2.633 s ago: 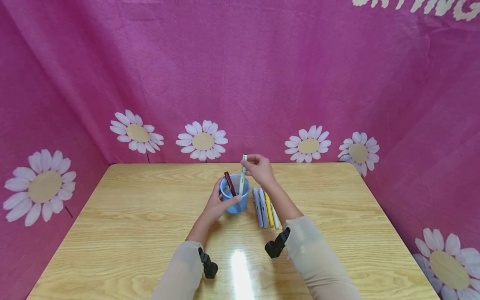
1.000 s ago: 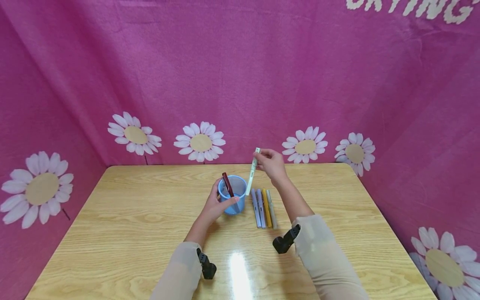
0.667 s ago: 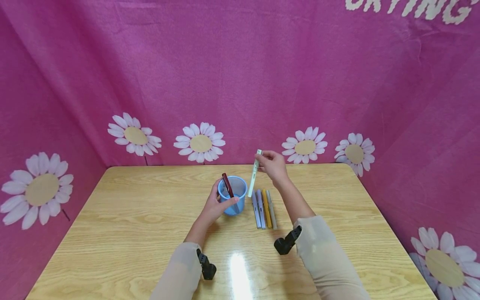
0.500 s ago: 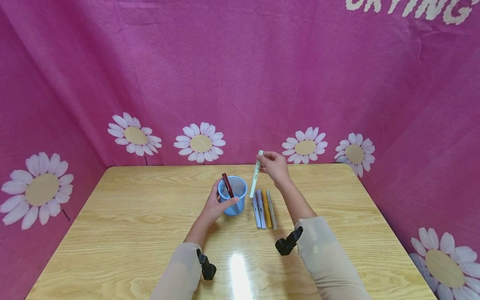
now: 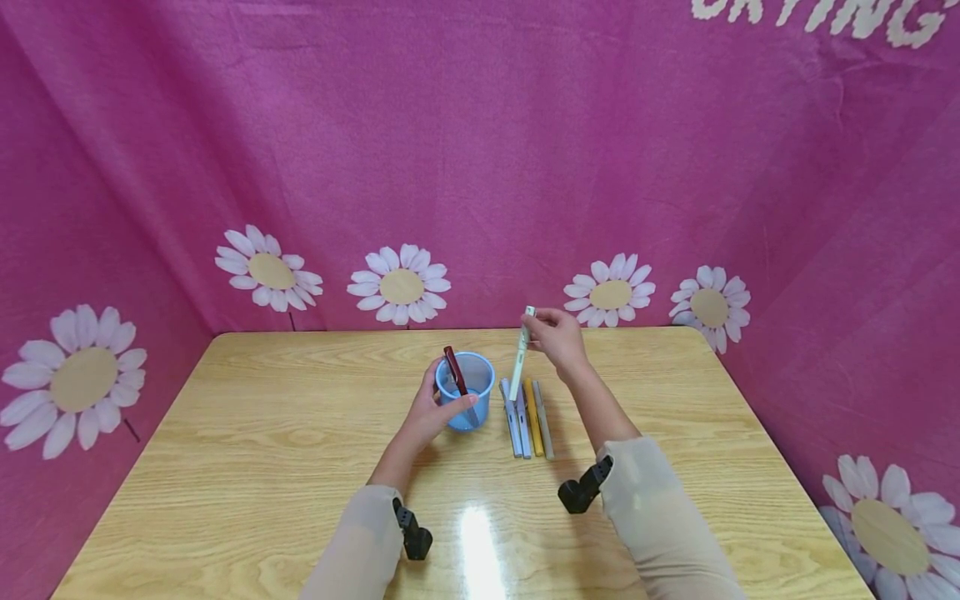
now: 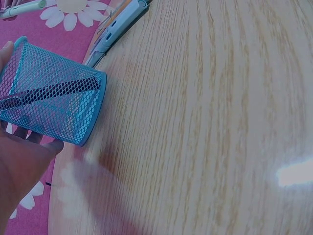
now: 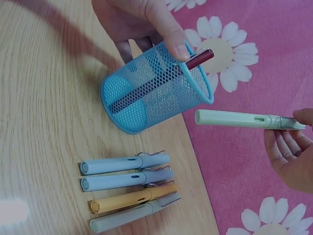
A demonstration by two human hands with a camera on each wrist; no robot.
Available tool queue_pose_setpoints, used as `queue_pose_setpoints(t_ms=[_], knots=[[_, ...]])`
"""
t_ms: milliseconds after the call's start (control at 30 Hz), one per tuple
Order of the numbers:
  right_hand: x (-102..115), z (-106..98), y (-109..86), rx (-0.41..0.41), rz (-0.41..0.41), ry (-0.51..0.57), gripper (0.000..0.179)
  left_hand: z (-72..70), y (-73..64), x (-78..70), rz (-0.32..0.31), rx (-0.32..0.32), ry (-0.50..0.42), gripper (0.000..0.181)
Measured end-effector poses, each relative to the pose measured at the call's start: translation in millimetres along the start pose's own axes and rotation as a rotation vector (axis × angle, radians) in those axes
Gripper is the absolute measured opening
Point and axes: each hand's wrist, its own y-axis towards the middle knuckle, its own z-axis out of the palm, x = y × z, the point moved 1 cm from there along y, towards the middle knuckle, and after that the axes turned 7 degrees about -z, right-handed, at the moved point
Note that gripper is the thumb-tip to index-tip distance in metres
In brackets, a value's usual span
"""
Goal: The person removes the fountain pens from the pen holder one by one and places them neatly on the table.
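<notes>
My left hand (image 5: 429,414) grips a blue mesh pen holder (image 7: 161,95) from its left side, thumb across the near rim. Inside it leans a dark red pen (image 5: 455,367), its top above the rim. My right hand (image 5: 561,340) pinches a mint green pen (image 7: 234,119) near its clip end. That pen hangs tilted, apart from the holder, its lower end overlapping the row of pens in the head view. The row holds two pale blue pens (image 7: 124,164), a yellow pen (image 5: 533,417) and a pale grey-green pen (image 7: 129,217), side by side on the table.
The wooden table (image 5: 262,458) reaches back to a pink curtain (image 5: 495,150) printed with white daisies. Black wrist cameras (image 5: 415,533) are strapped at both sleeves. A bright light reflection (image 5: 482,554) shows on the near table.
The mint green pen, earlier with its lower end inside the holder, has come out and moved right with my right hand, then dropped slightly. My left hand keeps its grip on the holder.
</notes>
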Motion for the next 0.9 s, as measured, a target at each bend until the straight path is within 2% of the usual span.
queue_pose_setpoints(t_ms=[167, 467, 733, 900], knots=[[-5, -5, -0.2, 0.004, 0.01, -0.001, 0.034, 0.0, -4.9, -4.2, 0.009, 0.003, -0.002, 0.084], [-12, -11, 0.5, -0.005, 0.028, -0.007, 0.035, -0.2, -3.2, -2.5, 0.007, 0.012, -0.017, 0.083], [-15, -16, -1.4, -0.009, 0.032, -0.021, 0.037, 0.4, 20.2, 25.2, 0.007, -0.023, -0.017, 0.086], [-19, -19, -1.4, -0.016, 0.034, -0.025, 0.036, 0.6, 22.0, 26.0, 0.018, -0.017, -0.018, 0.086]])
